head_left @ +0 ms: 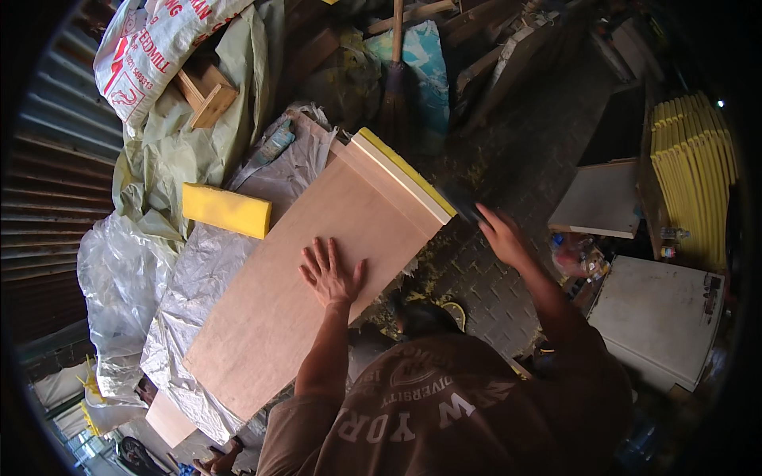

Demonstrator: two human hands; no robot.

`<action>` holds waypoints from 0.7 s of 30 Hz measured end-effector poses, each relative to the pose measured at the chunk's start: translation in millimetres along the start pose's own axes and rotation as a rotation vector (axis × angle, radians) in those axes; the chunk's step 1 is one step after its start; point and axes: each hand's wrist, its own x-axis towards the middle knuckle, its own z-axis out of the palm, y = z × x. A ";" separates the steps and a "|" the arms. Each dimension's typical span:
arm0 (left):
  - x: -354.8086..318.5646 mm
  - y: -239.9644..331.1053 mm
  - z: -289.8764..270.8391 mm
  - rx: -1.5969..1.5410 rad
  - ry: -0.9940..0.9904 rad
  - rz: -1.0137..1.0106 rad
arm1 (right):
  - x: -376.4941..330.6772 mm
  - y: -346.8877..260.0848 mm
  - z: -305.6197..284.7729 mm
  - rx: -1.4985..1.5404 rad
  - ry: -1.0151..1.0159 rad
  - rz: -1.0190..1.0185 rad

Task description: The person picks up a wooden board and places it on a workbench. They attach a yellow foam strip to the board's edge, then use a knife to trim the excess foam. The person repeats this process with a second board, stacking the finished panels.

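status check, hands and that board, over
Left hand flat, fingers spread, on plywood board. Right hand off board's right corner, on a blurred dark object, grip unclear. Yellow foam block lies left of board, apart.

A rough woodworking or upholstery workshop is shown — part shed, part yard. A corrugated metal wall (55,182) is seen along the left edge, and the ground is paved with small bricks (484,278) strewn with shavings. A large plywood panel (317,278) with a strip of yellow foam along its far edge is laid on a bench covered in plastic sheeting (190,293). A yellow foam block (226,210) is set at the bench's left edge. Offcuts of timber (208,95), woven sacks (151,47) and a broom (394,87) are piled beyond — yellow-edged boards (690,174) and white panels (659,317) are stacked at the right.
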 end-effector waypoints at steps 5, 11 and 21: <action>3.7 14.7 -1.5 0.017 -0.010 0.053 | 181.8 -60.6 66.4 0.071 0.048 -0.103; -1.6 3.9 -3.1 0.002 -0.037 -0.010 | 23.7 10.7 52.4 0.101 -0.055 -0.033; 0.9 9.1 -1.5 0.034 0.017 0.024 | 128.3 -52.0 39.1 0.194 0.045 -0.044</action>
